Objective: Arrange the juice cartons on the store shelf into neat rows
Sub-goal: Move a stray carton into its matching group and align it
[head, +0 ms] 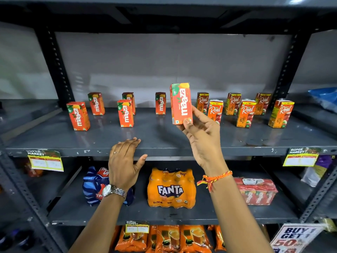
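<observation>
We see the dark grey metal shelf [164, 136] bare along its front; orange Maaza cartons [125, 113] stand left and rear, orange Real apple cartons [246, 114] crowd the right.

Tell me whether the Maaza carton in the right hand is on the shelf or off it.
Off it. The right hand holds the Maaza carton upright by its lower end, its base clear above the shelf.

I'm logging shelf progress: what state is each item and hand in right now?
Held Maaza carton: lifted, upright, in right hand.
Left hand: open, empty, at shelf edge.
Standing Maaza cartons: five, upright, spaced.
Real cartons: six, upright, staggered.
Fanta pack: wrapped, lower shelf.
</observation>
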`<state>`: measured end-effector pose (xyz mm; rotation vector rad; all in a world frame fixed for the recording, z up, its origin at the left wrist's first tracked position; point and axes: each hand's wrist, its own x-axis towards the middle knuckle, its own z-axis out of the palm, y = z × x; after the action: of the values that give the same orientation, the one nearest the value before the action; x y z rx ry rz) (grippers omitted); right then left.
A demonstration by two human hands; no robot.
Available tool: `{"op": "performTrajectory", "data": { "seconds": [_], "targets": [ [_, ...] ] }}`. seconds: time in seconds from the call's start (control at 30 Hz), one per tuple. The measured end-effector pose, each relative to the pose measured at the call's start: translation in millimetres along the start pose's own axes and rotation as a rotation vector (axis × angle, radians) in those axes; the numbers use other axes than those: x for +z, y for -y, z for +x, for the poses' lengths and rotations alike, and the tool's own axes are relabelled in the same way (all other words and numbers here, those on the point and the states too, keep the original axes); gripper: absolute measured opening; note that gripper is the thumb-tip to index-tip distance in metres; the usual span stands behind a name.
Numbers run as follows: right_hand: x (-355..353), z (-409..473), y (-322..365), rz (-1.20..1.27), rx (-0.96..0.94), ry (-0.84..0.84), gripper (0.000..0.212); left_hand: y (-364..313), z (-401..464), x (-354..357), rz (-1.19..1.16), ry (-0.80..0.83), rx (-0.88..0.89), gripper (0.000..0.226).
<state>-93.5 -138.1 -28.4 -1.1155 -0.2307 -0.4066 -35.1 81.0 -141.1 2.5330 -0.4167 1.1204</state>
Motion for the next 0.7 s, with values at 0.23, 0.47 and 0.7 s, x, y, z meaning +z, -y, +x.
{"op": "performTrajectory", "data": {
  "seconds": [0.23, 0.47, 0.7],
  "targets": [
    [-2.2, -8.2, 10.5, -0.011, -0.02, -0.04, 0.04, -4.3, -0.8, -3.4, 0.012, -0.005, -0.008, 0.069],
    [-2.1, 14.9, 7.6, -0.09, 0.116, -0.053, 0.037, -4.0, -1.2, -3.6, 0.007, 0.003, -0.009, 0.068],
    [2.7, 84.6, -22.0, -0.51, 0.247, -0.082, 0.038, -4.3, -1.4, -5.3, 0.024, 0.014, -0.015, 0.068]
  ]
}}
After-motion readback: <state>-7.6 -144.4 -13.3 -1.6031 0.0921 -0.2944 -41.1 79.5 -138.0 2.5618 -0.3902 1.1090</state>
